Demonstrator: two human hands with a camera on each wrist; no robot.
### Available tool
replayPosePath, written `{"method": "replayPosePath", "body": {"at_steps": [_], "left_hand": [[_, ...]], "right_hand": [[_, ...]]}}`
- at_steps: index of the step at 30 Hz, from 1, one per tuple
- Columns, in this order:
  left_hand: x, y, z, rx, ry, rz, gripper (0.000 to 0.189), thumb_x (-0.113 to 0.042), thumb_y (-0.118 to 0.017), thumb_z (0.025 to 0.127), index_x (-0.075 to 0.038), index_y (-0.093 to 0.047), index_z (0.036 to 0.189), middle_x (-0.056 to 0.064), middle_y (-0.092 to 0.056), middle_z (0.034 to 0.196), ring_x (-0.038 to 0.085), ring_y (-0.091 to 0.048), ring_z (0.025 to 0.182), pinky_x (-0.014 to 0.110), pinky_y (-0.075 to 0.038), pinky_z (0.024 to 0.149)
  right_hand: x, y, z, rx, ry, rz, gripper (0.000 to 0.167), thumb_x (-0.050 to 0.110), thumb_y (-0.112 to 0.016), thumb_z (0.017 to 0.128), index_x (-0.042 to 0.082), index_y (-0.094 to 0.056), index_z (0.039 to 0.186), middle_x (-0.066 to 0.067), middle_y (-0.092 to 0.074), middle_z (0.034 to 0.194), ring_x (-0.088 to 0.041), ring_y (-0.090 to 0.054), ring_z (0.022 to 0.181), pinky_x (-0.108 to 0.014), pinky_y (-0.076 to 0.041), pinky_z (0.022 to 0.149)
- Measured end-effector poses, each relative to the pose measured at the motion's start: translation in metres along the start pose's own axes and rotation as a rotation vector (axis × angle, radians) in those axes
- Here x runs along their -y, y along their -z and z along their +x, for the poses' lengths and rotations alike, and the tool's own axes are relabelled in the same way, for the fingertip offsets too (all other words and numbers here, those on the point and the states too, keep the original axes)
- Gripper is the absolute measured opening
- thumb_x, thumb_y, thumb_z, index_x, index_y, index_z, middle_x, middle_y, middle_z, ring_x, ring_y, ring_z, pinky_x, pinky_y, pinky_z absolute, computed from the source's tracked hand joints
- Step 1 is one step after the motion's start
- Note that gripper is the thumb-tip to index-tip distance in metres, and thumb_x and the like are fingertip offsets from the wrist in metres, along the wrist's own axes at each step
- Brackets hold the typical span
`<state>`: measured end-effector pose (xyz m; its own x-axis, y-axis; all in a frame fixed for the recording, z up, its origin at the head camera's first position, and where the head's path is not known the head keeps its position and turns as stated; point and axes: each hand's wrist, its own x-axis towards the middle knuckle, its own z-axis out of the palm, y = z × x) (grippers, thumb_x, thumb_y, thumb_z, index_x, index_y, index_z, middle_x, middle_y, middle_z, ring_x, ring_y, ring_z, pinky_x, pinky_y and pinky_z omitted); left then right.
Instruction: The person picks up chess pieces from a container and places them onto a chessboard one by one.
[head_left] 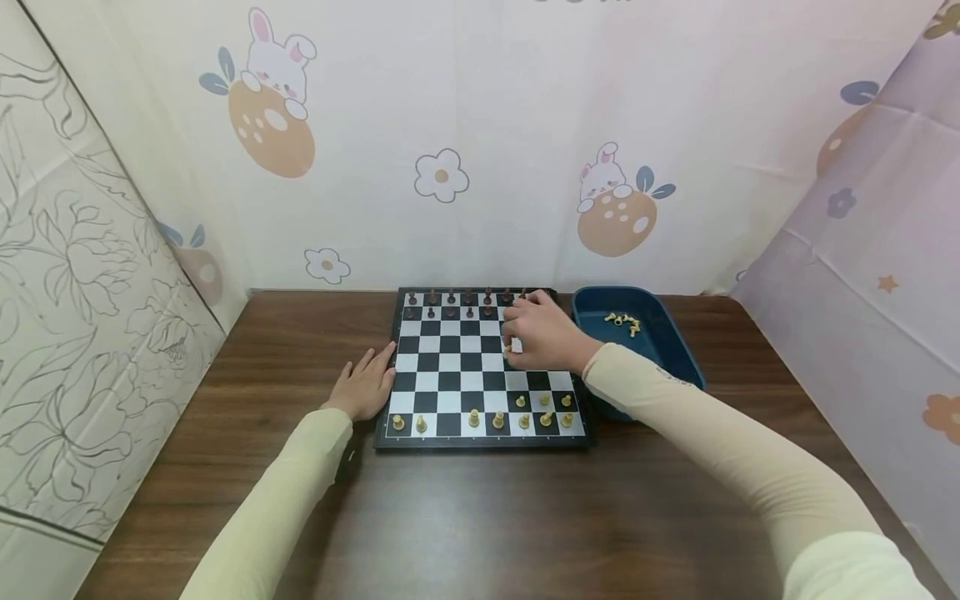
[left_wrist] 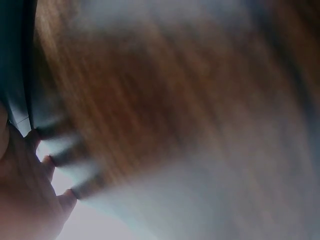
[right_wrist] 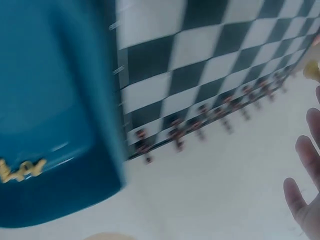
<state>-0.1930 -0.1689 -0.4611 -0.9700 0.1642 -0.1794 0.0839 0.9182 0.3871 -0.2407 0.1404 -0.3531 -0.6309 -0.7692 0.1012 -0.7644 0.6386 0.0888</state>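
A black-and-white chessboard (head_left: 450, 358) lies on the wooden table. My left hand (head_left: 363, 385) rests flat at its left edge, fingers spread. Over the right half of the board, my right hand (head_left: 546, 335) pinches a pale yellow chess piece (right_wrist: 312, 71) between thumb and fingertips; its exact kind is hidden by blur and the fingers. Dark reddish-brown pieces (head_left: 451, 297) stand in two rows along the far side. Yellow pieces (head_left: 498, 420) stand along the near side, with several more (head_left: 545, 400) one row ahead on the right.
A blue tray (head_left: 678, 342) sits just right of the board, under the right forearm, with several loose yellow pieces (head_left: 633, 327) in it. Behind the table (head_left: 480, 517) hangs a printed cloth (head_left: 510, 108); patterned panels stand at both sides.
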Motion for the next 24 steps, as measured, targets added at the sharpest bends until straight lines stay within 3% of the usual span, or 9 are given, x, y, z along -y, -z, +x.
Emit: {"method": "replayPosePath", "body": {"at_steps": [6,14,24], "left_hand": [[0.002,-0.001,-0.001,0.002,0.008,-0.004,0.056,-0.032,-0.026,0.104,-0.013,-0.012,0.154,0.009,-0.019,0.157,0.033,-0.012,0.144,0.060,-0.005,0.111],[0.001,0.001,0.001,-0.001,0.005,-0.011,0.056,-0.033,-0.027,0.104,-0.014,-0.013,0.154,0.009,-0.019,0.157,0.032,-0.012,0.144,0.059,-0.005,0.112],[0.006,-0.004,0.006,-0.010,-0.001,-0.010,0.056,-0.034,-0.026,0.103,-0.015,-0.013,0.155,0.008,-0.019,0.157,0.032,-0.012,0.144,0.059,-0.005,0.112]], "right_hand": [[0.031,-0.001,0.009,-0.020,0.092,0.078,0.009,0.031,-0.070,0.079,0.022,-0.072,0.077,0.009,-0.059,0.084,-0.013,-0.051,0.085,-0.048,-0.036,0.096],[0.066,-0.011,0.018,0.005,0.198,0.092,0.008,0.031,-0.069,0.080,0.024,-0.072,0.078,0.011,-0.059,0.084,-0.011,-0.051,0.086,-0.045,-0.036,0.097],[0.090,-0.028,0.023,0.036,0.272,0.077,0.008,0.030,-0.070,0.079,0.023,-0.073,0.078,0.011,-0.060,0.084,-0.010,-0.051,0.082,-0.040,-0.037,0.093]]}}
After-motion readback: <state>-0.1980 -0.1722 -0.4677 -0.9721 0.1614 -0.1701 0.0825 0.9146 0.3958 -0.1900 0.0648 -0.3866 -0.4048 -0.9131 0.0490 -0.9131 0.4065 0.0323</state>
